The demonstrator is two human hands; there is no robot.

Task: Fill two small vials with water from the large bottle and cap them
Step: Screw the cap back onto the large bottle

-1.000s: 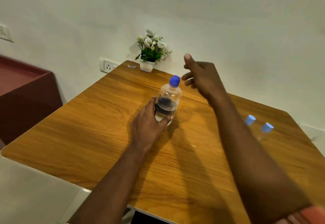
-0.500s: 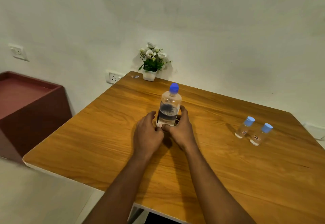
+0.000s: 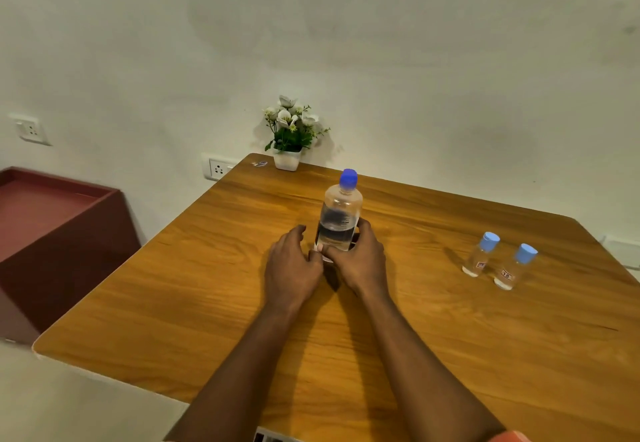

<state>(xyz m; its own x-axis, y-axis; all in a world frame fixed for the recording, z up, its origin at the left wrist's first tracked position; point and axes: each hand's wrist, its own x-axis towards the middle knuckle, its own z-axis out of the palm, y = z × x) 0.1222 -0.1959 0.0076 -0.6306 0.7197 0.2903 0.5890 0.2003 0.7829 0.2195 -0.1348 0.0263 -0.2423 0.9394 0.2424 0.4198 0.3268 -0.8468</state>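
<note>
A pale wall (image 3: 381, 60) fills the upper half of the view. Below it, the wooden table (image 3: 485, 337) runs out of the picture at the right and bottom, so its near edge shows only on the left. A dark red cabinet (image 3: 52, 233) stands left of the table, cut off by the frame. Both forearms reach in from below. An orange scrap (image 3: 512, 436) at the right arm's lower end is cropped too far to tell what it is. The right hand (image 3: 360, 258) grasps the large bottle (image 3: 339, 214), which stands upright near the middle of the table. Its thumb lies across the front of the base and its fingers wrap behind, mostly hidden by the bottle. The left hand (image 3: 292, 265) sits just beside the bottle's left side with loosely curled fingers, and a sliver of table shows between the upper fingers and the plastic. Its thumb meets the right thumb low at the base, and whether it is holding the bottle cannot be told. The bottle's blue cap (image 3: 348, 178) is on, and a dark band hides the water level. A white pot of flowers (image 3: 287, 159) stands at the far edge against the wall. Well to the right, the first vial (image 3: 481, 254) and second vial (image 3: 514, 266) stand close together with their blue caps on. Their contents and small red-and-white labels are too small to make out. One wall socket (image 3: 218, 168) is partly hidden by the table corner, and another socket (image 3: 30, 128) sits farther left. A tiny item (image 3: 259, 163) near the pot is unreadable.
</note>
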